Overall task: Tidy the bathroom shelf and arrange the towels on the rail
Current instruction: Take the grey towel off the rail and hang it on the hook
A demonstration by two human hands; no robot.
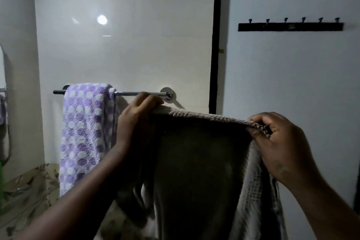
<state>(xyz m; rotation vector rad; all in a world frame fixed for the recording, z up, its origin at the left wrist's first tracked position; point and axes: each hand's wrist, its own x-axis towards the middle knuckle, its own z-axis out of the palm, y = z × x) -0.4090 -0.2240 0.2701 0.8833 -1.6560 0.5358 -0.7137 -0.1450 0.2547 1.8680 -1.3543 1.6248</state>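
Head view, both arms raised into the lower half of the frame. Left hand [136,117] at centre, back of the hand toward the camera, forearm rising from the lower left corner. Its fingers are curled over the top edge of a grey-brown towel [204,161] and grip one end of that edge. Right hand [280,142] at right of centre, forearm coming in from the lower right. Thumb and curled fingers pinch the other end of the same edge. The edge is stretched between the two hands, sloping slightly down toward the right of the frame, and the cloth hangs below it.

Left knuckles overlap the towel rail [140,93] in the picture; cannot tell whether they touch it. The held towel's edge sits just below the rail and is not on it.

The hanging face of the held towel is in deep shadow, so its weave shows only along the top edge and down the right side. Its lower end is cut off by the bottom of the frame.

A purple-and-white spotted towel [85,134] is draped over the rail toward its end at left of centre, hiding the wall mount there. The round mount [168,92] at the other end shows.

Count: two hands, two towels, one rail. One black hook rack [290,26] at upper right carries six hooks. Patterned tiles [25,191] at lower left. A bright spot of light [102,19] glares on the white wall above.
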